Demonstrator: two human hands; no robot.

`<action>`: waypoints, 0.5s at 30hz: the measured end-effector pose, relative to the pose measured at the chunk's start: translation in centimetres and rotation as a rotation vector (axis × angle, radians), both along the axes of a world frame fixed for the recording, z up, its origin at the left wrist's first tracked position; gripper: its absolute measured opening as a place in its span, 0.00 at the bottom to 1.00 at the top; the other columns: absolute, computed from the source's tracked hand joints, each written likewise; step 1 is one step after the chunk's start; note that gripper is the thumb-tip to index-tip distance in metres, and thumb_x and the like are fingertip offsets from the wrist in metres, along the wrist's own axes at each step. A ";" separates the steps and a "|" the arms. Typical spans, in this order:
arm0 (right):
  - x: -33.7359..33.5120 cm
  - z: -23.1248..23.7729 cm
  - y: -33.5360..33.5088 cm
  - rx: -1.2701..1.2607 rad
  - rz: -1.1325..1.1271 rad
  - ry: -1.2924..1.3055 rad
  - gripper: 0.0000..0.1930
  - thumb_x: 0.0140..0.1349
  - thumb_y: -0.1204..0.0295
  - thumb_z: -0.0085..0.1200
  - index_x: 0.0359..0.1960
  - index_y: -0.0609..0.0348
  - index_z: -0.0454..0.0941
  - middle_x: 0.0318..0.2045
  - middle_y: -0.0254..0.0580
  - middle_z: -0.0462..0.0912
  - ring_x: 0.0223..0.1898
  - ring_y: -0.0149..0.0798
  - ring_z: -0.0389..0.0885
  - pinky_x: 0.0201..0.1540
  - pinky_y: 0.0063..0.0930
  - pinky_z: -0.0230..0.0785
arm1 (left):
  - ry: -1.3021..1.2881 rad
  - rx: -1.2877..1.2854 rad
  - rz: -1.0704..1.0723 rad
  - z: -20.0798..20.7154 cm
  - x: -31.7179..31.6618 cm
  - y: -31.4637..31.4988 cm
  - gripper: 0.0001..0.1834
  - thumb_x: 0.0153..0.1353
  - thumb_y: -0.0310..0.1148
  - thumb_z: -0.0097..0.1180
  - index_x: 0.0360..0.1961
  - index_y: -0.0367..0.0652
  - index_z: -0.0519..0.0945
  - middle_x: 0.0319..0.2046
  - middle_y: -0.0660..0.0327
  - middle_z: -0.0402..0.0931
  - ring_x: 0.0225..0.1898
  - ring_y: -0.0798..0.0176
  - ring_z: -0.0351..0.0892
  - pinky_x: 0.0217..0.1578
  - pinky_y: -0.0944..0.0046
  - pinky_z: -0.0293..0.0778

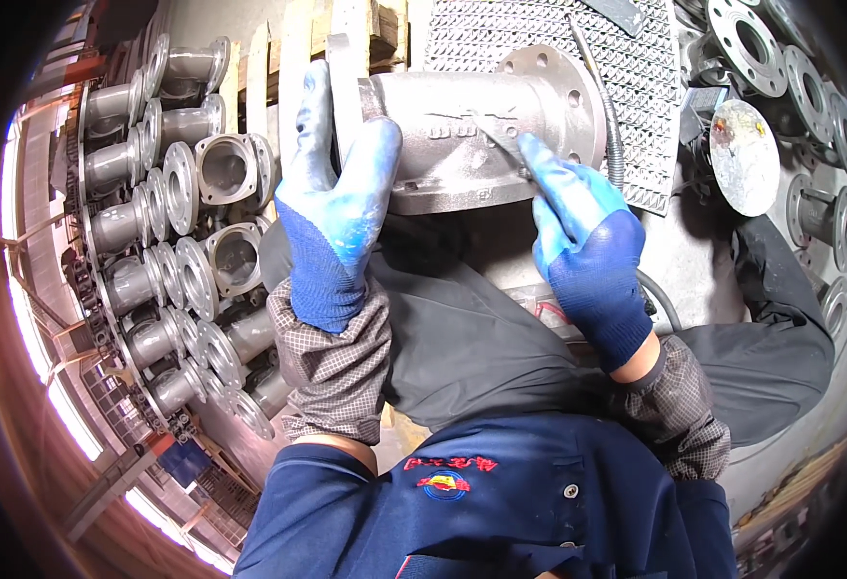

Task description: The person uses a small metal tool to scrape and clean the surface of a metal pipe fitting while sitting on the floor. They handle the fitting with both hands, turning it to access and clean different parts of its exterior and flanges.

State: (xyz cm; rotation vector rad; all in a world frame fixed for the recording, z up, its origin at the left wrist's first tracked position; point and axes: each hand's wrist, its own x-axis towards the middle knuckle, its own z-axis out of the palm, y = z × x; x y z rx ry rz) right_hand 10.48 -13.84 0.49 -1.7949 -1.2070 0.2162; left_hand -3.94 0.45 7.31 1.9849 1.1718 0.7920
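A grey cast-metal flanged pipe body (423, 106) lies on its side in front of me, with raised lettering on its wall and a round bolt-holed flange at its right end. My left hand (336, 203), in a blue coated glove, straddles its left flange, fingers on the outer face and thumb on the inner side. In my right hand (587, 227), also gloved, is a thin flat metal blade (500, 137), pinched with the index finger stretched along it. The blade lies against the pipe wall beside the lettering. Its handle end is hidden in my palm.
Rows of similar flanged castings (192, 193) stand to the left, with more flanged castings (809, 82) at the right. Beyond the pipe are a wooden pallet (389, 34) and a textured metal mat (500, 29). A dark hose (609, 116) runs past the right flange. A round pale disc (747, 159) stands near my leg.
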 end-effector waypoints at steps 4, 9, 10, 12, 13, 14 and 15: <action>0.7 0.2 -0.5 -0.039 -0.059 0.089 0.24 0.54 0.81 0.54 0.55 0.49 0.79 0.36 0.47 0.82 0.35 0.48 0.82 0.40 0.35 0.75 | 0.115 0.048 0.015 -0.2 -0.6 0.4 0.34 0.58 0.29 0.63 0.64 0.31 0.67 0.62 0.48 0.69 0.61 0.62 0.68 0.61 0.64 0.64; 1.3 0.9 -0.4 0.022 -0.034 0.121 0.23 0.54 0.82 0.53 0.53 0.52 0.80 0.35 0.49 0.83 0.36 0.47 0.82 0.41 0.34 0.75 | 0.106 0.106 0.003 -0.2 -0.4 0.1 0.34 0.57 0.30 0.64 0.64 0.33 0.67 0.61 0.49 0.70 0.60 0.63 0.69 0.60 0.65 0.65; 1.3 0.9 -0.4 0.024 -0.026 0.105 0.23 0.54 0.82 0.53 0.53 0.52 0.80 0.35 0.49 0.83 0.36 0.48 0.82 0.41 0.34 0.75 | 0.111 0.111 0.006 -0.2 -0.2 0.1 0.34 0.57 0.30 0.64 0.64 0.34 0.67 0.61 0.49 0.70 0.60 0.63 0.69 0.60 0.64 0.65; 1.1 1.0 -0.3 -0.024 -0.027 0.098 0.22 0.54 0.81 0.53 0.52 0.51 0.80 0.35 0.47 0.83 0.35 0.49 0.82 0.39 0.36 0.75 | 0.092 0.122 -0.012 -0.2 -0.2 0.1 0.34 0.57 0.30 0.64 0.65 0.34 0.67 0.61 0.49 0.70 0.60 0.63 0.69 0.60 0.64 0.65; 1.0 1.1 -0.3 -0.049 -0.028 0.094 0.22 0.54 0.81 0.53 0.52 0.51 0.80 0.35 0.46 0.83 0.35 0.49 0.82 0.39 0.37 0.75 | 0.069 0.128 -0.033 -0.3 -0.3 0.2 0.34 0.57 0.30 0.64 0.64 0.33 0.67 0.61 0.49 0.70 0.60 0.63 0.69 0.60 0.64 0.65; 0.9 1.1 -0.2 -0.074 -0.030 0.090 0.21 0.54 0.80 0.53 0.52 0.51 0.80 0.35 0.45 0.83 0.35 0.50 0.82 0.38 0.37 0.75 | 0.060 0.142 -0.046 -0.4 -0.4 0.2 0.34 0.57 0.30 0.64 0.64 0.33 0.67 0.61 0.49 0.70 0.60 0.63 0.69 0.60 0.64 0.65; 0.7 1.0 0.0 -0.119 -0.014 0.004 0.22 0.55 0.78 0.54 0.53 0.50 0.79 0.34 0.43 0.83 0.34 0.50 0.81 0.36 0.39 0.74 | 0.054 0.159 -0.057 -0.4 -0.5 0.2 0.34 0.57 0.30 0.64 0.64 0.33 0.67 0.62 0.49 0.70 0.61 0.63 0.69 0.60 0.64 0.64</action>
